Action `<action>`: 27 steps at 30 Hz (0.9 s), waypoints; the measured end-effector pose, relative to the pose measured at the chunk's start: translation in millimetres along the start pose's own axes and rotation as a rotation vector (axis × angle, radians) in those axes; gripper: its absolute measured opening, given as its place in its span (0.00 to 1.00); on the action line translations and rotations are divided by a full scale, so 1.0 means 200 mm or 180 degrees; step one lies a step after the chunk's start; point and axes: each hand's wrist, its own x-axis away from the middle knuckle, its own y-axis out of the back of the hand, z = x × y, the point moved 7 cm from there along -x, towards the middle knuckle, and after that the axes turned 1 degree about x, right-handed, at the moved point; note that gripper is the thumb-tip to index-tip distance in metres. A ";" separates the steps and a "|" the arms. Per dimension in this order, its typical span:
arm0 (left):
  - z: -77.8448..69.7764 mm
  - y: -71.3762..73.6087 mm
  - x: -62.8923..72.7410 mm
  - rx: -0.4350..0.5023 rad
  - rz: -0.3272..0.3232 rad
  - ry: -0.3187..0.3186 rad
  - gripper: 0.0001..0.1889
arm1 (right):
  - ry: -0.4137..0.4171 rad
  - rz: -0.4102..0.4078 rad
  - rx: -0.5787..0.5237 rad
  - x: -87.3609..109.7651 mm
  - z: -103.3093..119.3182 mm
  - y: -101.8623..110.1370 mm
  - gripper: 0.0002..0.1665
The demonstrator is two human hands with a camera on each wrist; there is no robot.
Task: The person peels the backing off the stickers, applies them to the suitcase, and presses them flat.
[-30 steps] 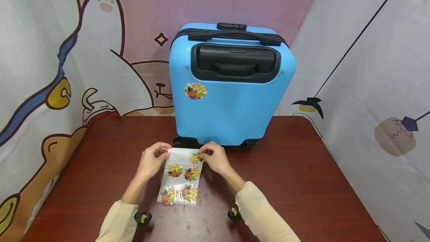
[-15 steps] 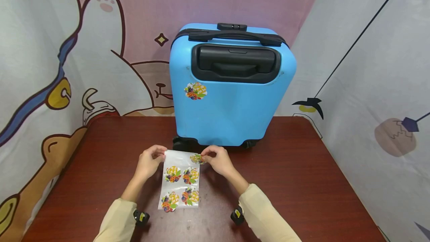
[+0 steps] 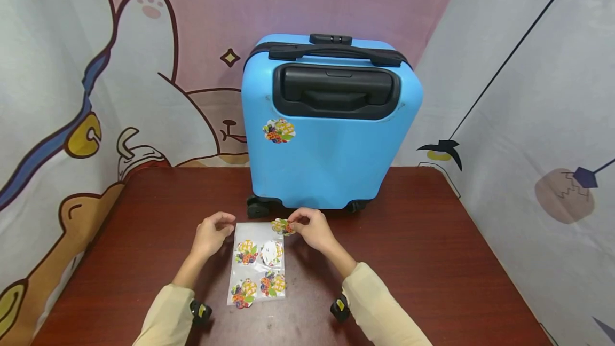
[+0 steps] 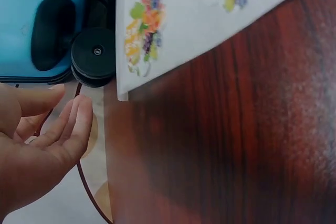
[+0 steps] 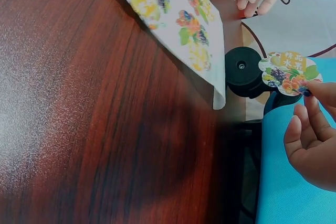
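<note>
My right hand (image 3: 312,230) pinches a round fruit sticker (image 5: 290,73) by its edge, between thumb and fingers. The sticker is off its backing and overlaps the top right corner of the sticker sheet (image 3: 257,231) in the head view. White and slightly bent at its edges, that sheet carries several more fruit stickers in rows. Beside its top left corner is my left hand (image 3: 211,235), fingers loosely bent with nothing between them. In the left wrist view a gap shows between the left fingertips (image 4: 83,106) and the sheet.
A light blue suitcase (image 3: 331,159) stands upright at the back of the brown table (image 3: 408,260), just beyond the hands. One fruit sticker (image 3: 279,131) is on its upper left front. A black wheel (image 4: 93,56) is close to the sheet. Printed cloth (image 3: 192,15) hangs behind.
The sticker has come away from the sheet in my right hand. My left hand has let go of the sheet's top left corner, and the sheet has slid down toward me.
</note>
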 end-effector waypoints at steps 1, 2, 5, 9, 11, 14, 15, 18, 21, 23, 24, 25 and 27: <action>-0.01 0.00 0.00 -0.0020 -0.0001 -0.0018 0.09 | -0.0002 0.0005 -0.0005 0.00 0.00 0.00 0.04; -0.02 0.00 0.00 -0.0027 0.0000 -0.0038 0.09 | -0.0002 0.0008 -0.0024 0.00 0.00 0.00 0.04; -0.06 -0.01 0.01 -0.0010 0.0014 -0.0164 0.08 | 0.0009 0.0020 -0.0070 0.00 0.00 0.00 0.03; -0.13 -0.04 0.02 0.0027 0.0051 -0.0372 0.07 | 0.0043 0.0030 -0.0112 0.00 0.02 0.00 0.03; -0.16 -0.07 0.03 0.0045 0.0102 -0.0428 0.06 | 0.0058 0.0031 -0.0105 -0.01 0.02 0.00 0.03; -0.19 -0.11 0.03 0.0088 0.0219 -0.0473 0.05 | 0.0040 0.0037 -0.0097 -0.01 0.03 0.00 0.04; -0.21 -0.13 0.04 0.0114 0.0258 -0.0499 0.05 | 0.0031 0.0044 -0.0100 0.00 0.03 -0.01 0.04; -0.24 -0.17 0.05 0.0171 0.0363 -0.0575 0.05 | 0.0000 0.0055 -0.0121 0.00 0.03 -0.01 0.03; -0.26 -0.21 0.05 0.0187 0.0431 -0.0608 0.05 | -0.0047 0.0066 -0.0126 -0.01 0.03 -0.01 0.03; -0.27 -0.23 0.06 0.0183 0.0461 -0.0606 0.05 | -0.0062 0.0075 -0.0145 -0.01 0.03 -0.01 0.03; -0.27 -0.24 0.06 0.0166 0.0467 -0.0603 0.04 | -0.0072 0.0081 -0.0173 0.00 0.02 -0.01 0.03; -0.27 -0.25 0.06 0.0158 0.0477 -0.0579 0.04 | -0.0063 0.0088 -0.0202 0.00 0.02 -0.01 0.02; -0.27 -0.26 0.06 0.0146 0.0474 -0.0583 0.02 | -0.0058 0.0104 -0.0226 0.01 0.07 0.00 0.02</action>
